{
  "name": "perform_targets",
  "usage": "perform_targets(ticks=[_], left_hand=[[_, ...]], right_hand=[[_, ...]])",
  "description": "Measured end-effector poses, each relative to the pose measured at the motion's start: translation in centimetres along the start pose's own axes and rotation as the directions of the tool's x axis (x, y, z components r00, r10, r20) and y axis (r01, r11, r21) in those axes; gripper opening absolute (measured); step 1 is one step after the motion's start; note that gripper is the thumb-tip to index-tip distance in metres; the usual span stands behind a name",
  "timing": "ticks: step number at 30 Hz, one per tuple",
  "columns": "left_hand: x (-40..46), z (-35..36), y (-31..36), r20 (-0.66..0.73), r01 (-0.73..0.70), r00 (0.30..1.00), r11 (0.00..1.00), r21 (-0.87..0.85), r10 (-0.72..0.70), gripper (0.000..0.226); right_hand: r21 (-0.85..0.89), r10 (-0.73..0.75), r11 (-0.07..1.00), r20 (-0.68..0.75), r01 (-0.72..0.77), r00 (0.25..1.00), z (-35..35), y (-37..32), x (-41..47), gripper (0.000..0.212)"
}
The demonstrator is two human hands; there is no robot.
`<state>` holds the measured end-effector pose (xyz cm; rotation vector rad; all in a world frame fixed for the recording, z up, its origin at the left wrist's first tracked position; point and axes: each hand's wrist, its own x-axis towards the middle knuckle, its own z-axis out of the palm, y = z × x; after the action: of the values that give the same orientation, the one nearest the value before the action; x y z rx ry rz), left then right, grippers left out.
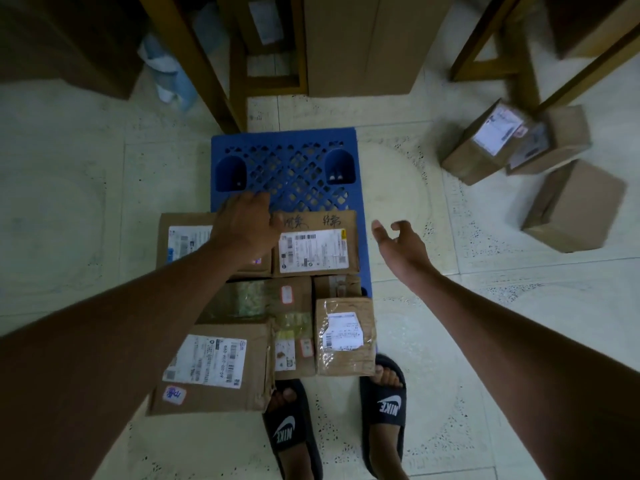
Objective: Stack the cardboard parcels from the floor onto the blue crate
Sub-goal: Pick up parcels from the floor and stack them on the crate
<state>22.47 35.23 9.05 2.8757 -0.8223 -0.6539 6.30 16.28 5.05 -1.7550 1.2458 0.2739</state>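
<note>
On the blue crate (pixel 294 168) lie cardboard parcels (pixel 317 249); both grips spread, empty

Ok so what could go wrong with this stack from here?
1. The near-left parcel juts past the crate edge and may tip off.
2. Three parcels lie on the floor to the right; reaching for them could bump the stack.
3. Both feet, in open slides, sit right under the near edge, so a falling box could hit toes.

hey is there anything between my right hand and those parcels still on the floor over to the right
Nothing visible. Only bare floor tile lies between the open right hand and the three floor parcels. The table leg stands behind them, off that path.
</note>
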Motion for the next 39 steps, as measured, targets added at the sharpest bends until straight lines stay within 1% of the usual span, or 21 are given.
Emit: perform_targets(ticks=[3,5,8,10,13,16,18,19,21,23,26,29,31,34,39], left_hand=[[-0.6,-5.1,1.8,0.045,0.004,0.999,1.000,-0.030,-0.002,0.048],[-0.5,-9.2,3.7,0.042,0.012,0.999,0.998,-0.068,-0.009,0.051],[-0.1,-15.1,7.2,0.026,0.032,0.999,0.982,-0.185,-0.028,0.052],[0.3,-18.1,10.4,0.007,0.006,1.000,0.964,-0.265,-0.004,0.051],[0.8,-20.8,17.2,0.008,-0.053,0.998,0.947,-0.316,0.059,0.051],[1.5,-20.3,24.4,0.043,-0.119,0.988,0.920,-0.374,0.145,0.051],[2.8,-18.0,29.5,0.078,-0.160,0.975,0.904,-0.398,0.207,0.050],[3.5,-16.6,31.9,0.102,-0.174,0.967,0.898,-0.404,0.233,0.050],[4.9,-13.1,36.3,0.146,-0.205,0.948,0.896,-0.393,0.281,0.048],[6.2,-9.3,39.9,0.181,-0.207,0.940,0.905,-0.372,0.289,0.046],[8.4,-2.7,44.8,0.263,-0.168,0.926,0.920,-0.354,0.271,0.046],[11.2,4.5,49.7,0.357,-0.076,0.912,0.939,-0.335,0.201,0.049],[12.8,8.7,52.6,0.402,-0.027,0.900,0.943,-0.332,0.167,0.052],[15.4,14.7,56.4,0.440,0.014,0.886,0.940,-0.342,0.147,0.055],[19.3,24.5,60.5,0.462,0.059,0.879,0.936,-0.348,0.117,0.061]], right_hand=[[0.015,0.016,1.000,-0.055,-0.015,0.998,-5.3,-2.6,-1.9,0.065],[0.023,-0.007,1.000,-0.110,0.010,0.994,-9.3,-4.9,-3.4,0.062],[0.036,-0.046,0.998,-0.202,0.055,0.978,-15.6,-8.6,-5.8,0.056],[0.052,-0.070,0.995,-0.249,0.085,0.966,-19.5,-10.7,-7.0,0.054],[0.132,-0.074,0.985,-0.276,0.114,0.958,-24.5,-11.8,-7.9,0.050],[0.204,-0.089,0.966,-0.323,0.161,0.942,-27.6,-10.4,-7.2,0.053],[0.188,-0.099,0.968,-0.323,0.166,0.941,-29.5,-7.7,-5.3,0.054],[0.187,-0.077,0.972,-0.316,0.141,0.946,-30.3,-5.9,-3.9,0.055],[0.212,0.002,0.975,-0.301,0.065,0.954,-31.6,-1.7,-0.8,0.059],[0.247,0.067,0.969,-0.280,0.004,0.958,-32.7,2.8,2.2,0.063],[0.281,0.165,0.955,-0.243,-0.094,0.956,-34.7,9.8,6.4,0.062],[0.299,0.268,0.934,-0.225,-0.195,0.937,-36.9,16.7,11.4,0.060],[0.312,0.311,0.921,-0.223,-0.235,0.924,-37.9,20.5,14.8,0.063],[0.359,0.361,0.894,-0.228,-0.266,0.904,-38.7,25.3,19.9,0.071],[0.381,0.401,0.882,-0.294,-0.278,0.868,-38.5,31.0,27.7,0.072]])
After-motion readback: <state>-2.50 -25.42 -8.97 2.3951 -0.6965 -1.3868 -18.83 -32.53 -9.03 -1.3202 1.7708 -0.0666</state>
